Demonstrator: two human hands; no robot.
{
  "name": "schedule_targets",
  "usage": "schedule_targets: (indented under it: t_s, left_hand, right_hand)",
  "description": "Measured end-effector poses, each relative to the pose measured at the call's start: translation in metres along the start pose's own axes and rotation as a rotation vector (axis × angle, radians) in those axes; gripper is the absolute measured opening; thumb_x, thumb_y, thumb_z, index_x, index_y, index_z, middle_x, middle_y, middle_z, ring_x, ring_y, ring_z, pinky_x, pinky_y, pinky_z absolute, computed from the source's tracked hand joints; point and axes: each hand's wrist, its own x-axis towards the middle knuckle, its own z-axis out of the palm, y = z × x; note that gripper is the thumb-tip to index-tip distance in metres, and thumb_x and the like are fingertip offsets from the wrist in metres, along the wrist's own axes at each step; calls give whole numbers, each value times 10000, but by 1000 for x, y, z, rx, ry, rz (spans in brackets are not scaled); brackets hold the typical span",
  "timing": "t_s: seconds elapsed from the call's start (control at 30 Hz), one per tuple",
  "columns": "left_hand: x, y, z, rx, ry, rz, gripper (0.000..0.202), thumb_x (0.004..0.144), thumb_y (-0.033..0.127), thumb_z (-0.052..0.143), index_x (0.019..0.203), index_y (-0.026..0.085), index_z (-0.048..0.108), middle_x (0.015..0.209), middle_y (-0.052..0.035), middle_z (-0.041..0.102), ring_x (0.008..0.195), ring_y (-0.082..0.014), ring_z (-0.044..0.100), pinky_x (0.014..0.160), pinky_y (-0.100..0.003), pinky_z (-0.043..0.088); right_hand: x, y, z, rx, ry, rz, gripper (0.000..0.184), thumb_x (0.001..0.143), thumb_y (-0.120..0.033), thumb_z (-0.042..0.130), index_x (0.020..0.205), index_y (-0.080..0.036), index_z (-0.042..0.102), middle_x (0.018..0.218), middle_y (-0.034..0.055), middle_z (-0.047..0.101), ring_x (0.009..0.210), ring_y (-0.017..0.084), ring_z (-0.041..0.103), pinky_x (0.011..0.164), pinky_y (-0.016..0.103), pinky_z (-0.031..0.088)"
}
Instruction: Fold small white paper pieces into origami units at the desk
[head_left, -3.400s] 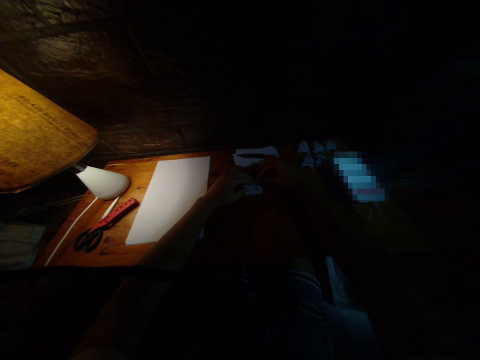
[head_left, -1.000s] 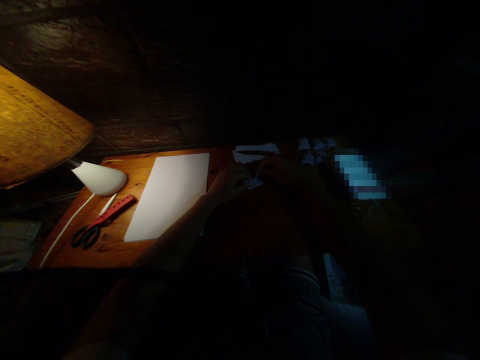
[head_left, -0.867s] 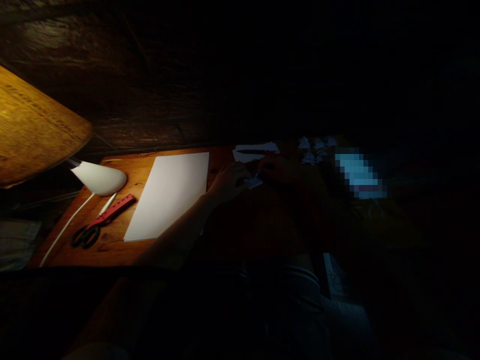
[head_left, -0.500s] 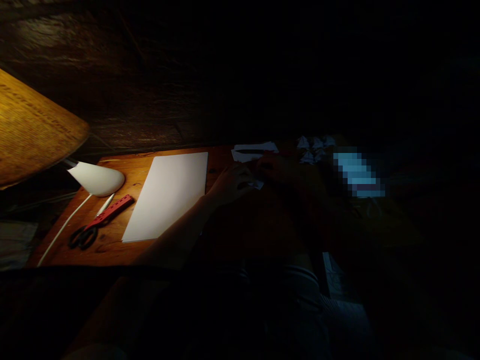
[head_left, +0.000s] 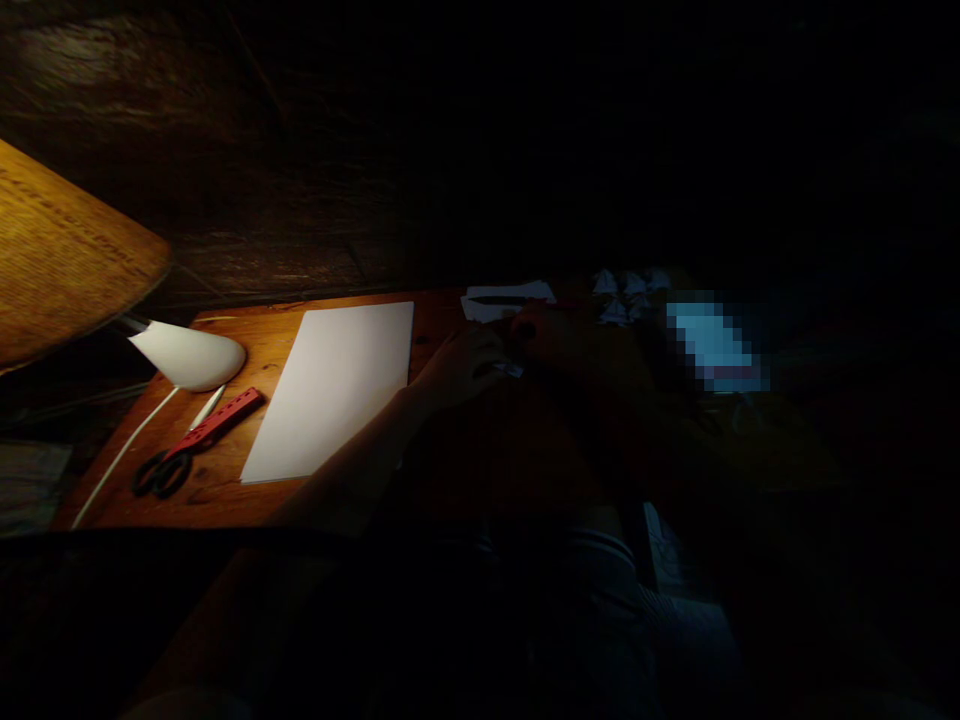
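In deep shadow at the middle of the table, my left hand [head_left: 469,358] bends its fingers over a small piece of folded white paper [head_left: 510,369]. My right hand [head_left: 546,338] is closed up against it from the other side, its fingers curled at the paper. Most of the paper is hidden by the hands and the dark. Just behind them lie small white paper sheets [head_left: 487,311] with a dark-bladed knife [head_left: 499,300] across them. Several folded paper shapes [head_left: 615,310] sit in rows to the right.
A stack of white paper [head_left: 330,390] lies left of my hands. Beyond it are scissors [head_left: 172,470] with black handles, a red perforated strip [head_left: 225,418] and a white-based lamp [head_left: 195,355] with its cord. At right glows a blurred-out bright rectangle [head_left: 716,345]. A wall stands behind.
Both hands stay at the same spot over the paper. The fingers of my right hand have curled slightly and less of the paper shows. The view has shifted a little.
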Motion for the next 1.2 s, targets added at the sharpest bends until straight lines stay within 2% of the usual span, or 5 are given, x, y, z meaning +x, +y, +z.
schedule_targets:
  t_s: [0.23,0.4,0.73,0.9,1.2]
  left_hand:
    - [-1,-3,1,18,1,-2,297,976,261,683,1265,278,753,1278,-77,730,1267,-300,635,1141,-561,497]
    - [-1,-3,1,25,-1,12,238,995,269,655,1195,274,783,1254,-85,709,1255,-297,612,1112,-536,519]
    - [0,-1,-3,34,-33,17,275,1004,245,627,1231,271,782,1314,-94,689,1306,-319,562,1152,-561,497]
    - [-1,0,-4,28,-41,0,298,1005,238,625,1250,303,782,1387,-76,673,1354,-324,541,1184,-593,478]
    - [-1,0,-4,46,-36,-2,297,996,238,637,1248,282,787,1392,-89,660,1357,-331,546,1190,-581,481]
  right_hand:
    - [2,9,3,47,-7,-15,153,761,-87,701,799,-205,790,964,90,778,965,267,679,924,407,537]
    - [3,9,4,26,-8,-1,149,765,-78,693,802,-193,780,988,98,773,948,255,672,904,392,525]
    - [0,-1,-1,13,-26,61,176,772,-73,692,838,-191,805,1040,106,781,947,258,688,903,387,548]
    - [1,1,-1,28,-26,34,219,767,-71,685,874,-200,825,1044,102,797,987,272,704,950,409,562]
    - [0,5,5,109,58,33,232,744,-78,684,916,-196,785,1057,98,802,978,273,719,931,414,583]
